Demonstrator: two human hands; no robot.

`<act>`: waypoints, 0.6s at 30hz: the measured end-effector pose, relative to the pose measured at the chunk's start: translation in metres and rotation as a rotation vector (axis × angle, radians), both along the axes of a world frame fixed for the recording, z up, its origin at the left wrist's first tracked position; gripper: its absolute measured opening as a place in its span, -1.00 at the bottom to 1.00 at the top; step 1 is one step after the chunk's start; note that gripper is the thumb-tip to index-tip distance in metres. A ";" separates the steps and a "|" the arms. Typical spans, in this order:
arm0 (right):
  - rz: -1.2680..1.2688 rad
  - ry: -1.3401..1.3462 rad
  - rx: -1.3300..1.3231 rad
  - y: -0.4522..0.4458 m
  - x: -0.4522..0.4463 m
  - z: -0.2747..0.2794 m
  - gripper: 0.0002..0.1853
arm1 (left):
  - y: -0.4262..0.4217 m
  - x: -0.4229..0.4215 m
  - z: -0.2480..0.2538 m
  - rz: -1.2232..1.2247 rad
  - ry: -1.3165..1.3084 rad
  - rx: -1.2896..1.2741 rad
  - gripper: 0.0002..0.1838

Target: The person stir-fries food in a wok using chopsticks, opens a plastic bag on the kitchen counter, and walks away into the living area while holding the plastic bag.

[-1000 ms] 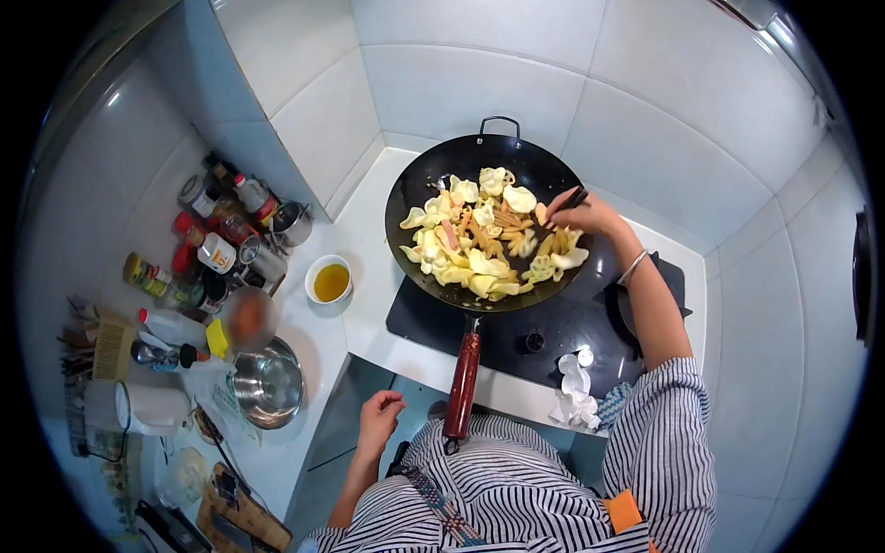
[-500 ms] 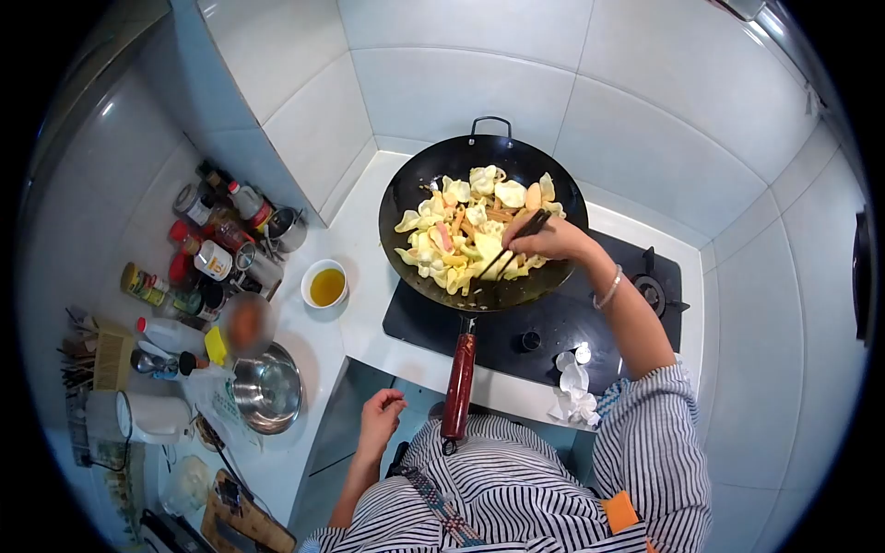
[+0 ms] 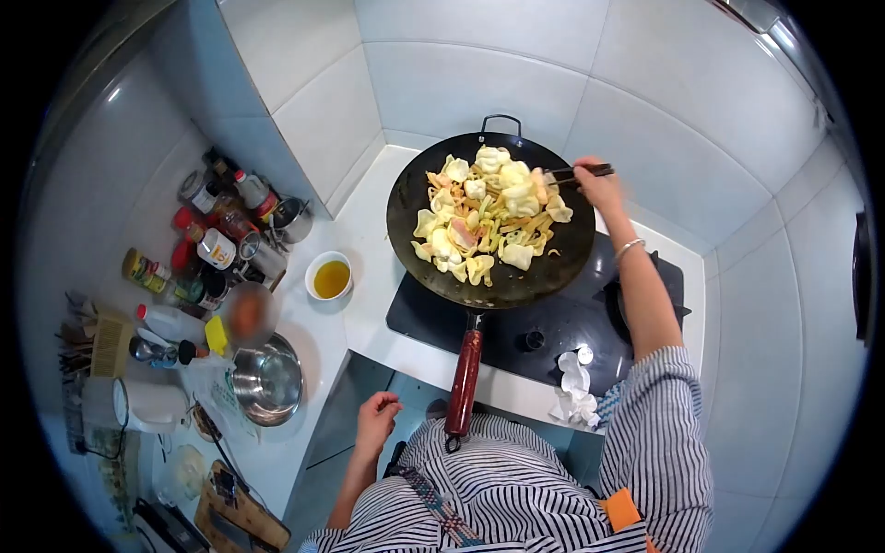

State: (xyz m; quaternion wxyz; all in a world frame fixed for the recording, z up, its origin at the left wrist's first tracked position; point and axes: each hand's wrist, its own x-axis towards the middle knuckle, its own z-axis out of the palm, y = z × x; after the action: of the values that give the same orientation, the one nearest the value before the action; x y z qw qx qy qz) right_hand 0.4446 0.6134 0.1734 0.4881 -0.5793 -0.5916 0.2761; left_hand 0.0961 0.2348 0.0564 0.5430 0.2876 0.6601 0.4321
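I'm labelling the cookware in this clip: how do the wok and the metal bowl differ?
Colour: the wok is black, while the metal bowl is shiny silver.
Size: the wok is much wider than the metal bowl.
Contents: the wok holds food pieces; no food shows in the metal bowl.
Handle: the wok has a long red handle; none shows on the metal bowl.
Both are round and open-topped.

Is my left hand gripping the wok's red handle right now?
No, your left hand is off to the left of the red handle, with a visible gap between them.
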 end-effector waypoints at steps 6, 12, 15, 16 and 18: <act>0.224 0.233 -0.063 -0.004 -0.073 -0.049 -0.93 | 0.005 0.007 0.011 -0.007 0.072 0.013 -0.88; 0.480 0.138 -0.181 -0.039 -0.099 0.015 -0.90 | 0.002 0.001 0.009 0.025 0.036 0.015 -0.89; 0.492 0.268 -0.102 -0.060 -0.113 0.038 -0.91 | -0.002 -0.001 0.005 0.039 0.002 -0.004 -0.89; 0.524 0.400 -0.143 -0.071 -0.121 0.042 -0.91 | -0.002 0.001 0.004 0.037 -0.001 -0.004 -0.89; 0.571 0.439 -0.287 -0.079 -0.133 0.027 -0.91 | -0.002 0.004 0.003 0.029 0.021 -0.011 -0.89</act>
State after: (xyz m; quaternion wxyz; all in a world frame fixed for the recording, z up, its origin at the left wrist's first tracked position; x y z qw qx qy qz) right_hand 0.3118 0.5346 0.2004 0.4204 -0.3810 -0.5659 0.5982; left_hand 0.0998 0.2324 0.0595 0.5312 0.2794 0.6724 0.4332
